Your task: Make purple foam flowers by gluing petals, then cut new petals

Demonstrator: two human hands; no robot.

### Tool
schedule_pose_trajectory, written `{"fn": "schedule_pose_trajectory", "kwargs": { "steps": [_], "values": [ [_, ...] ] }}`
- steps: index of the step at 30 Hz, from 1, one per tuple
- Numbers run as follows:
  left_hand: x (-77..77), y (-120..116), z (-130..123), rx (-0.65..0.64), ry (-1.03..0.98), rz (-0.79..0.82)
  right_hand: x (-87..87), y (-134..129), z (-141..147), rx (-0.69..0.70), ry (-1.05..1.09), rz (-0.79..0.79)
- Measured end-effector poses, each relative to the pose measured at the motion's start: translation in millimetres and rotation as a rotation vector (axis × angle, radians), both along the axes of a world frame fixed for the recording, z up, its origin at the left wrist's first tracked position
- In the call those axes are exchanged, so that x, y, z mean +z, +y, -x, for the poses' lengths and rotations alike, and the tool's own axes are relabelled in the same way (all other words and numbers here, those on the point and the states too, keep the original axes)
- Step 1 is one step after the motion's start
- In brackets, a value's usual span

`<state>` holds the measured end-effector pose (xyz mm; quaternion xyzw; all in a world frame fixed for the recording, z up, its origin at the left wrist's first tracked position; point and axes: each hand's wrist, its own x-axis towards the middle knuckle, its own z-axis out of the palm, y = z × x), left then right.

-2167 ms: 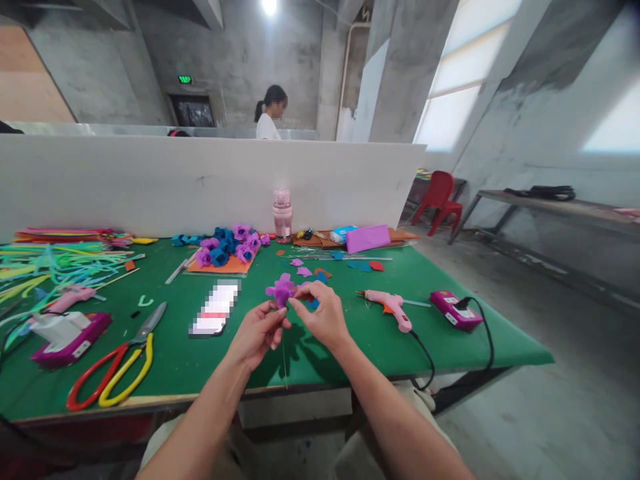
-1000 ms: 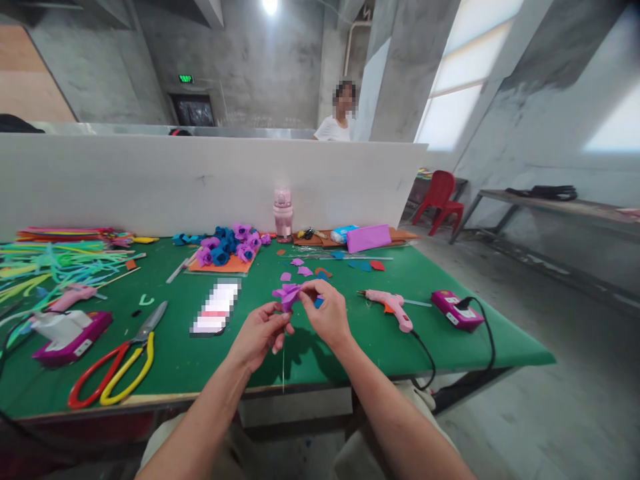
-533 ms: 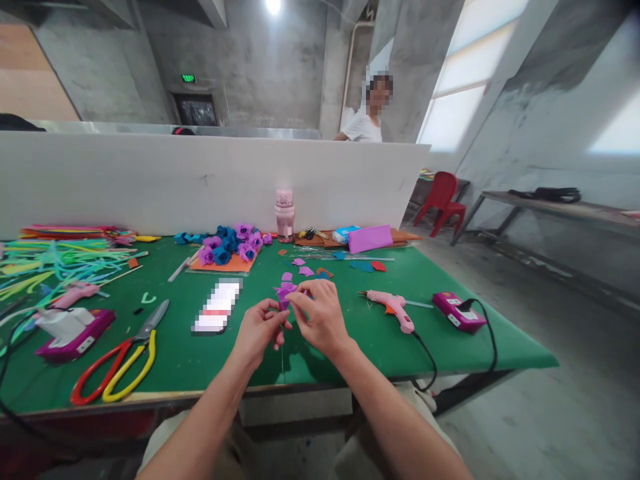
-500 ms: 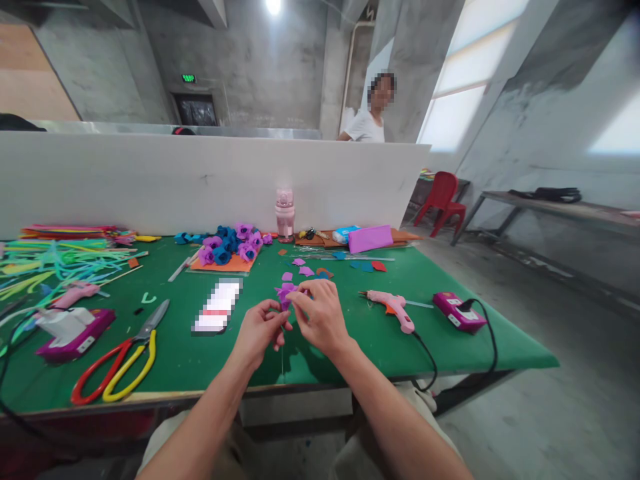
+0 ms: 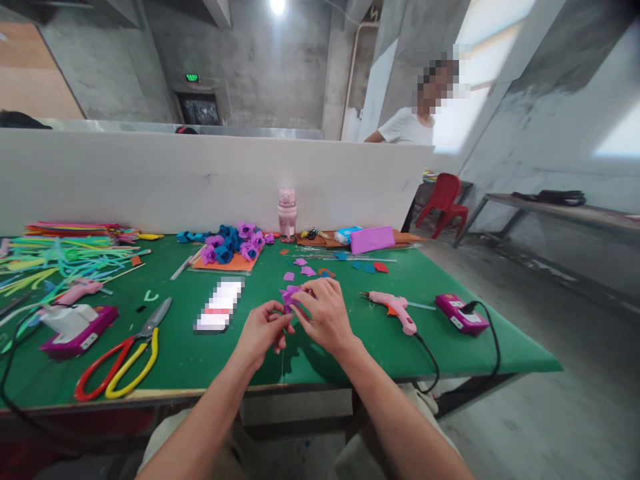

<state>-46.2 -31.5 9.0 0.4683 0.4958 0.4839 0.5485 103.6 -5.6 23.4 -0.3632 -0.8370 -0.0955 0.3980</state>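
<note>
Person seated at a green-topped desk (image 5: 210, 367), both hands raised over its near side. Purple flower (image 5: 289, 293) held between them, just above the desk, its thin stem (image 5: 283, 365) hanging below. Left hand (image 5: 265, 327): thumb and fingertips pinched at the base of the flower. Right hand (image 5: 326, 313): thumb and forefinger narrow, closed on the petals from the right side.

Loose purple pieces (image 5: 309, 271) lie just beyond the flower. Right of the hands, a pink glue gun (image 5: 393, 307) lies on its side, near a purple power strip (image 5: 461, 315). To the left, a phone (image 5: 220, 307), then scissors (image 5: 145, 333) with one red and one yellow handle. Farther back, a heap of purple and blue flowers (image 5: 225, 245) beside a pink bottle (image 5: 287, 217), upright.
</note>
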Motion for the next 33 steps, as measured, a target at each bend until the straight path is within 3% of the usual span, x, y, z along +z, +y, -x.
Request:
{"fn": "schedule_pose_trajectory", "kwargs": {
  "steps": [7, 22, 28, 33],
  "values": [
    [-0.5, 0, -1, 0.005, -0.006, 0.005, -0.1, 2, -3, 0.029, -0.057, 0.009],
    [-1.1, -1, -4, -0.019, 0.077, -0.001, -1.8, 2, 1, -0.02, 0.034, -0.039],
    [1.3, 0, 1, 0.035, 0.037, -0.047, 5.4, -2, -3, 0.014, 0.433, 0.018],
    [4.4, 4, 9, 0.163, -0.009, -0.186, 9.0, 1, -5, 0.08, 0.767, 0.309]
  ]
}}
